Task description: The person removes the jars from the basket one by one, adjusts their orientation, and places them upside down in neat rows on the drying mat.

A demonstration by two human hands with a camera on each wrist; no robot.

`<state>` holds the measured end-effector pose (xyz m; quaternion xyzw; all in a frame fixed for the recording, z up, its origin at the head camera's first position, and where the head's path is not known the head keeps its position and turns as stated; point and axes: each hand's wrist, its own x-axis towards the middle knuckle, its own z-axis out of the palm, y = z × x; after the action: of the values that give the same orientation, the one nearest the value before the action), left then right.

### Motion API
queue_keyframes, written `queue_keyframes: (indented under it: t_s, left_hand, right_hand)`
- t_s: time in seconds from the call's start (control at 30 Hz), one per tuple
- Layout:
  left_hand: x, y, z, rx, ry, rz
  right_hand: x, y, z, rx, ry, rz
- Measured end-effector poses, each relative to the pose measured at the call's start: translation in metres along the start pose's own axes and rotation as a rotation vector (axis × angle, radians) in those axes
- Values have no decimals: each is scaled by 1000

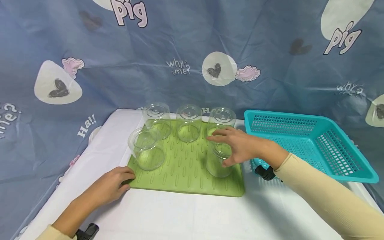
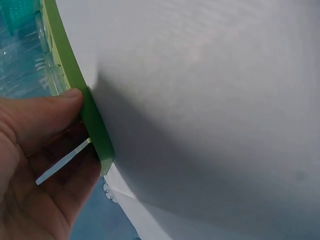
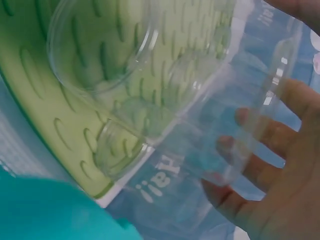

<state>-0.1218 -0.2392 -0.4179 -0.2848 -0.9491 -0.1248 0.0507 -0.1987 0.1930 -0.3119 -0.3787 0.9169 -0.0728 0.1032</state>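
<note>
My left hand [image 1: 115, 183] holds the front left corner of a green ridged mat [image 1: 183, 176]; in the left wrist view its thumb [image 2: 70, 97] lies on the mat's edge. My right hand [image 1: 240, 145] reaches round the top of the clear cup [image 1: 219, 168] at the mat's front right, fingers spread. That cup stands on the mat. In the right wrist view, fingers [image 3: 255, 165] show beside and through clear plastic; firm contact is unclear. Another clear cup [image 1: 148, 155] stands front left. Three more clear cups [image 1: 189, 128] form a back row.
A turquoise perforated basket [image 1: 330, 123] stands right of the mat, close to my right forearm. White cloth [image 1: 168, 213] covers the table. Behind it hangs a blue printed sheet [image 1: 150, 83].
</note>
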Motion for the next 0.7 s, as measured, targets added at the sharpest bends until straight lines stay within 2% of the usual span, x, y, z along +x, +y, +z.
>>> queue_keyframes:
  t_s: [0.27, 0.5, 0.57, 0.7]
  left_hand:
    - [0, 0, 1, 0, 11, -9]
    - [0, 1, 1, -3, 2, -12]
    - [-1, 1, 1, -2, -5, -23]
    - [-1, 2, -1, -8, -12, -34]
  right_hand:
    - [-2, 4, 9, 46, 79, -78]
    - [-3, 3, 15, 80, 101, -19]
    - [-10, 0, 18, 112, 152, -6]
    - [-41, -9, 24, 130, 349, -15]
